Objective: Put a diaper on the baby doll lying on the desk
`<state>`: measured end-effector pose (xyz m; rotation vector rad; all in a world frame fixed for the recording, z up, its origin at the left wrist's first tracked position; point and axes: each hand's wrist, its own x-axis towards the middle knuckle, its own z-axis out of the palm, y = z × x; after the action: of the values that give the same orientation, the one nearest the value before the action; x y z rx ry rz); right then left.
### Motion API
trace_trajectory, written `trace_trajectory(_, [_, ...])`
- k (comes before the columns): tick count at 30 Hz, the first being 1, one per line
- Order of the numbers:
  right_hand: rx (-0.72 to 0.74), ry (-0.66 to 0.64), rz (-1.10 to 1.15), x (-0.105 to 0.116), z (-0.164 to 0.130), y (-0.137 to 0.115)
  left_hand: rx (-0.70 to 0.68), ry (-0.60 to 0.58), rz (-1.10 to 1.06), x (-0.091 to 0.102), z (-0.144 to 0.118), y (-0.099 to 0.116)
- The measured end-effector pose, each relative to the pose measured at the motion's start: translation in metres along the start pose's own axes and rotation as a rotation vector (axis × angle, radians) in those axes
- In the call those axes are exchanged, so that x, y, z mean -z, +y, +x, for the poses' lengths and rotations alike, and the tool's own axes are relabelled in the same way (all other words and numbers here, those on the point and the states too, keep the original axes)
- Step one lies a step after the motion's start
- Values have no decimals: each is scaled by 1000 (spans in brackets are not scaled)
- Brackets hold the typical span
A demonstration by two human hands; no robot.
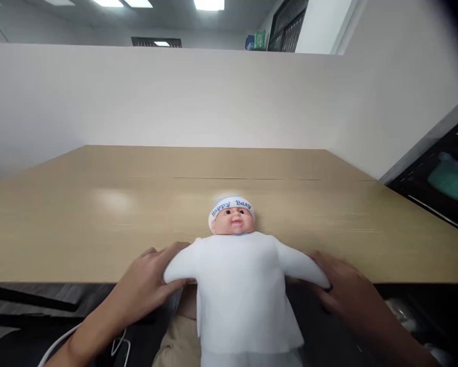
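A baby doll point(236, 285) in a white long-sleeved top lies face up at the table's near edge, its lower body hanging over my lap. Its cap point(231, 205) is white and blue with "Happy Baby" lettering. My left hand point(152, 275) is closed around the doll's arm on the left, thumb underneath and fingers on top. On the other side, my right hand point(339, 285) grips the opposite arm near the sleeve's end. Both arms are spread outward. The doll's own hands are hidden, and its legs run out of view.
The wooden table point(79, 224) reaches back to a white partition point(175, 97). A dark rack point(443, 173) with a teal item stands at the right. A white cable point(56, 344) hangs at the lower left, beside dark table legs point(26, 298).
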<state>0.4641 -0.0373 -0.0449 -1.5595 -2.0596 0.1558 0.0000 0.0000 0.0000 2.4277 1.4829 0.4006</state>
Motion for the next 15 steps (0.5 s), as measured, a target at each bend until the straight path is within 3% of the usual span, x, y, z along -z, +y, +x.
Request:
trace_trajectory(7, [-25,-120,134,-22,62,28,165,30,163,7,47,-29])
trace_trajectory(11, [3,-197,186,-33,114,40,167,48,137,9,87,-50])
trace_trajectory(15, [9,-156,160,-47,160,52,126,50,136,13,129,-75])
